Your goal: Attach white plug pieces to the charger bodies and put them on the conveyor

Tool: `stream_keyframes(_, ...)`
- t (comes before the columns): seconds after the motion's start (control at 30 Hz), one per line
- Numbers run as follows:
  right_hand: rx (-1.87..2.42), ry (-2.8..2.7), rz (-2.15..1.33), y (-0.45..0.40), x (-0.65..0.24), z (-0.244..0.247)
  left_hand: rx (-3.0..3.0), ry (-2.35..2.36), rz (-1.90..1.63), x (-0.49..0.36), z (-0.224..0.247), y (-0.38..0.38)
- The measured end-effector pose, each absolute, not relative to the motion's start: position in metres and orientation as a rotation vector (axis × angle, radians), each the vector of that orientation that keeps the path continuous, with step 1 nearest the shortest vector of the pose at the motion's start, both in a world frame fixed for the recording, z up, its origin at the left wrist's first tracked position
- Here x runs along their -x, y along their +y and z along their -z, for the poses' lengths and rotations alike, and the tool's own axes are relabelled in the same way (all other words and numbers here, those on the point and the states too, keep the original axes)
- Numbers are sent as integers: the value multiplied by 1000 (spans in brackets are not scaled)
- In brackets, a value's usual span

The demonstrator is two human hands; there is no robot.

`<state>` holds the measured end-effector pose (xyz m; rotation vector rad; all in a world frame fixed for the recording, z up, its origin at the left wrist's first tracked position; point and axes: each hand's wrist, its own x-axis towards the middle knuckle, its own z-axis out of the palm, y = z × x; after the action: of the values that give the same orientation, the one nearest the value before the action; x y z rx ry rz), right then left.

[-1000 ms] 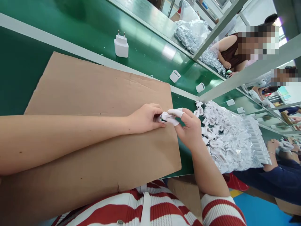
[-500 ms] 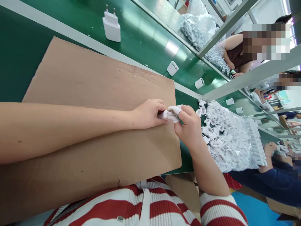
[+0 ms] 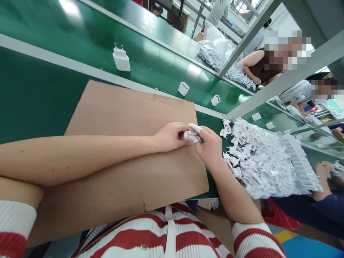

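A small white plastic charger part (image 3: 186, 135) is between my two hands, above the right end of a brown cardboard sheet (image 3: 129, 182). My left hand (image 3: 170, 137) is closed around its left side. My right hand (image 3: 208, 145) wears white finger covers (image 3: 195, 128) and pinches at the part from the right; its index finger is raised a little above the thumb. The fingers hide most of the part, so its exact shape does not show. Just right of my right hand lies a pile of white plug pieces (image 3: 238, 147).
A large clear plastic bag (image 3: 279, 165) of white parts lies at the right. Three white chargers stand along the green belt (image 3: 150, 68), the nearest a two-pin charger (image 3: 121, 59). A grey metal post (image 3: 249, 36) slants beyond. Co-workers sit across and at the right.
The view has shifted, so the belt and cardboard appear lower. My right index finger has lifted and straightened somewhat, while my left hand keeps its grip on the white part.
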<state>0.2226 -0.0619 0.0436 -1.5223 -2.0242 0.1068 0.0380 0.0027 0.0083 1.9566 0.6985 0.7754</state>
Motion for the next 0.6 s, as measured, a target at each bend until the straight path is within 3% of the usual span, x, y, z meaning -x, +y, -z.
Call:
stream_keyframes(0.13, 1571, -1826, -304, -54, -270, -46, -2007, 1023, -811, -32, -16, 35)
stream_keyframes(0.23, 2131, -1690, -3, -45, -315, -45, -2036, 1414, -922, -18, -29, 89)
stream_keyframes(0.33, 2511, -1572, 1, -38, -339, -41, -1963, 1717, -959, -1, -38, 147)
stream_keyframes(0.5, 2286, -1420, -192, -34, -342, -35, -1868, 1948, -801, 17, -37, 194)
stream_keyframes(0.6, 2159, -1408, -288, -33, -339, -36, -1920, 2051, -938, 12, -32, 187)
